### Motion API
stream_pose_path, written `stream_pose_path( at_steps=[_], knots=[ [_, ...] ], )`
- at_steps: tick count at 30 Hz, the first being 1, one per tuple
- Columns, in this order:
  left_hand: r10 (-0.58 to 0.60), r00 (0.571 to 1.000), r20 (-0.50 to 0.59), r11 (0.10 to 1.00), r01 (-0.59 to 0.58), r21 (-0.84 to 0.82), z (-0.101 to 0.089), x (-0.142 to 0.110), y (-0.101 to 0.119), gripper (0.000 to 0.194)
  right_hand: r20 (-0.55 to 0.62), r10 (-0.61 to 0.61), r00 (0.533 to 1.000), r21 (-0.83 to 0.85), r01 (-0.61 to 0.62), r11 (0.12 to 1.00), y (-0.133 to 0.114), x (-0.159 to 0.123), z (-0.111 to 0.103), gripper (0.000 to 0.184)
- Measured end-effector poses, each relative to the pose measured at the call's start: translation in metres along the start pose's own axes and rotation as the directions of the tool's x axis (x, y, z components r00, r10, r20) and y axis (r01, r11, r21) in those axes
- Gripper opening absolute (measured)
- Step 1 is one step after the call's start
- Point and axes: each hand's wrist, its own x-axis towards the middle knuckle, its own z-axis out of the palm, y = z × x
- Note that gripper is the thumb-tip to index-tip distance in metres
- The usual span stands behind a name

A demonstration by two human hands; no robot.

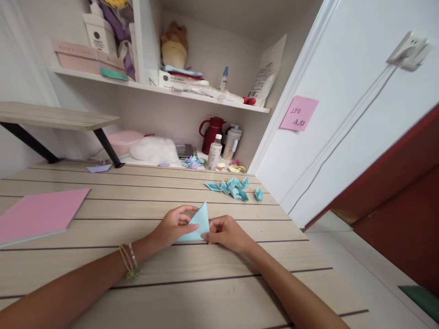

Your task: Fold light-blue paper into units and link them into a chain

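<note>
A light blue sheet of paper [200, 226], folded to a triangle with its peak up, is held between my two hands just over the table. My left hand [177, 225] pinches its left side, thumb across the front and fingers behind. At the lower right corner, my right hand [224, 232] grips the paper between thumb and fingers. Beyond the hands, several folded blue paper boats [233, 186] lie in a cluster, and a single blue boat [258, 194] sits to their right.
On the left lies a stack of pink paper [44, 212]. A small riser shelf [58, 116] stands behind it. At the back are a clear bottle [214, 153], a red jug [211, 135], a tumbler [232, 142] and other folded papers [192, 162]. The table's right edge borders the wall.
</note>
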Motion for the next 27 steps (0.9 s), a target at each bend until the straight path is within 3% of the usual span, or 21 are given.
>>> stream_pose_path(
  at_steps=[2,6,9,14,19,27],
  knots=[
    [0.017,1.0,-0.015,0.998,-0.018,-0.067,-0.001,-0.001,0.004,0.051,-0.035,-0.012,0.999,0.01,0.012,1.0,-0.002,0.0,-0.001,0.024],
    [0.024,0.995,-0.1,0.954,-0.053,-0.295,-0.002,0.003,0.006,0.046,-0.269,-0.01,0.963,0.221,0.072,0.973,0.001,0.007,0.003,0.026],
    [0.004,0.988,-0.156,0.977,-0.037,-0.21,0.003,0.008,0.003,0.034,-0.354,-0.026,0.935,0.315,0.145,0.938,0.006,0.014,0.01,0.026],
    [0.019,0.981,-0.192,0.999,-0.027,-0.037,0.014,0.009,0.002,0.022,-0.345,-0.089,0.934,0.316,0.205,0.926,0.012,0.019,0.022,0.023],
    [0.032,0.995,-0.096,0.998,-0.038,-0.054,0.017,0.006,0.006,0.021,-0.356,-0.119,0.927,0.307,0.236,0.922,0.014,0.02,0.028,0.022],
    [0.007,0.99,-0.139,0.999,-0.012,-0.034,0.013,0.007,0.003,0.022,-0.319,-0.08,0.944,0.322,0.188,0.928,0.01,0.02,0.03,0.028]
  ],
)
